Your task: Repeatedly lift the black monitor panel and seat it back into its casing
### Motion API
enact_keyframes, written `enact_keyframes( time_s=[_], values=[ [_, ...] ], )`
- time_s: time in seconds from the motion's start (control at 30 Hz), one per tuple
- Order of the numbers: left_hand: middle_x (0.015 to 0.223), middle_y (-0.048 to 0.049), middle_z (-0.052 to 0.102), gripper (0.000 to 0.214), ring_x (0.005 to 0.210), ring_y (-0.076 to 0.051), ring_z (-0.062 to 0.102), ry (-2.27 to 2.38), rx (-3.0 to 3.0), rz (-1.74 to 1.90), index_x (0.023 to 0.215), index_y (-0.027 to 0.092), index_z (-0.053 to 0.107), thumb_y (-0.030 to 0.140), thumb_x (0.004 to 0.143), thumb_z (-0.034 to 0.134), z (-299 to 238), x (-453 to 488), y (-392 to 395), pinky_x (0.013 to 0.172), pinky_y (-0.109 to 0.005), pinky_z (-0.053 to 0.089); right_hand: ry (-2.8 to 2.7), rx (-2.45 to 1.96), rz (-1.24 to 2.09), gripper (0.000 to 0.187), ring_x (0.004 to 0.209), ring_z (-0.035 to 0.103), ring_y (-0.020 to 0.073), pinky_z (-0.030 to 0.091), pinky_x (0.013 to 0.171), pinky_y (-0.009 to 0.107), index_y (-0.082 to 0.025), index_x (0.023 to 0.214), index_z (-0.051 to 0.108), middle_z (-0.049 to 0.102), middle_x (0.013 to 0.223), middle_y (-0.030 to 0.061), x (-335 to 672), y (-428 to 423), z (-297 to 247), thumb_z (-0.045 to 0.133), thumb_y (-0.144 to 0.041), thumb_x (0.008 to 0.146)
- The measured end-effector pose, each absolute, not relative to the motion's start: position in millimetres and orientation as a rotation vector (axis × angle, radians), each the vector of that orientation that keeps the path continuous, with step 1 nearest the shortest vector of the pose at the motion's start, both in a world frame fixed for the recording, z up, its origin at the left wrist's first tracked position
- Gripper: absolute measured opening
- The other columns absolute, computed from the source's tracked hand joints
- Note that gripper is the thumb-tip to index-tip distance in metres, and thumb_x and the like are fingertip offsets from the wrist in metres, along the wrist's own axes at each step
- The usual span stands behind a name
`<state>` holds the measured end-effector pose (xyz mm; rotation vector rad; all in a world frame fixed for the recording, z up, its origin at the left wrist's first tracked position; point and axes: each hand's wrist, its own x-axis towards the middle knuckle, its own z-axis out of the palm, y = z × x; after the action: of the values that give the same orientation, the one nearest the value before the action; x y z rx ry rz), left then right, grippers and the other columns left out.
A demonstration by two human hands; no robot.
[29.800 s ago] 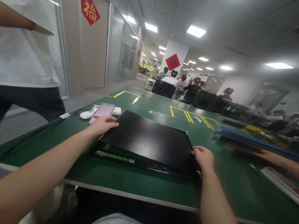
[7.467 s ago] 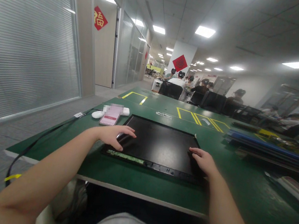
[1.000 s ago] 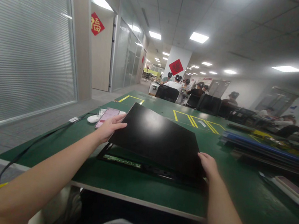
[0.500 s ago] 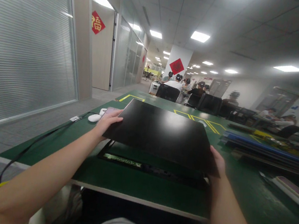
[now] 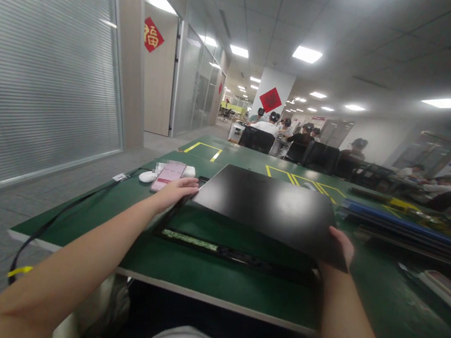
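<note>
A flat black panel (image 5: 274, 207) hangs a little above the green table (image 5: 210, 274), lifted clear of a black frame (image 5: 233, 254) that lies below it with a green circuit strip along its near edge. My left hand (image 5: 177, 191) grips the panel's left edge, fingers curled on it. My right hand (image 5: 340, 251) holds the panel's near right corner from underneath, with only the thumb side showing.
A pink-screened phone (image 5: 168, 175) and a white mouse (image 5: 147, 176) lie at the table's far left, with a black cable (image 5: 71, 205) running off the left edge. Stacked blue and dark panels (image 5: 403, 226) sit at the right. Several people sit at desks behind.
The panel has risen off the frame and shifted to the right and away from me. Both hands moved with it, still on its left edge and near right corner.
</note>
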<state>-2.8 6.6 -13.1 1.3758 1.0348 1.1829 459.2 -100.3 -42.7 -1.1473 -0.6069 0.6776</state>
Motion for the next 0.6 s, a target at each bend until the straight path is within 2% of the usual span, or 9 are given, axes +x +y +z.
enact_keyframes(
  time_s=[0.27, 0.43, 0.6],
  values=[
    [0.112, -0.0099, 0.071, 0.043, 0.118, -0.035, 0.057, 1.214, 1.857, 1.129, 0.094, 0.022, 0.074, 0.030, 0.052, 0.082, -18.8, -7.8, 5.9, 0.109, -0.044, 0.035, -0.556, -0.905, 0.590, 0.029, 0.095, 0.064, 0.0273, 0.054, 0.086, 0.046, -0.022, 0.090, 0.060, 0.067, 0.093, 0.0061, 456.0, -97.8, -39.6, 0.051, -0.034, 0.065],
    [0.115, -0.0102, 0.068, 0.041, 0.116, -0.035, 0.057, 1.192, 2.070, 1.009, 0.094, 0.023, 0.074, 0.031, 0.054, 0.077, -24.0, -6.2, 3.8, 0.107, -0.044, 0.037, -0.368, -0.836, 0.390, 0.018, 0.095, 0.063, 0.0249, 0.054, 0.087, 0.042, -0.024, 0.077, 0.051, 0.065, 0.091, 0.0042, 463.6, -92.4, -40.7, 0.051, -0.028, 0.059],
    [0.114, -0.0116, 0.067, 0.038, 0.111, -0.035, 0.059, 1.205, 2.164, 0.946, 0.094, 0.023, 0.074, 0.032, 0.057, 0.074, -27.8, -6.3, 6.0, 0.103, -0.044, 0.042, -0.217, -0.853, 0.247, 0.015, 0.087, 0.064, 0.0235, 0.057, 0.075, 0.040, -0.023, 0.071, 0.047, 0.062, 0.085, 0.0030, 470.1, -90.1, -43.3, 0.052, -0.025, 0.056]
  ],
)
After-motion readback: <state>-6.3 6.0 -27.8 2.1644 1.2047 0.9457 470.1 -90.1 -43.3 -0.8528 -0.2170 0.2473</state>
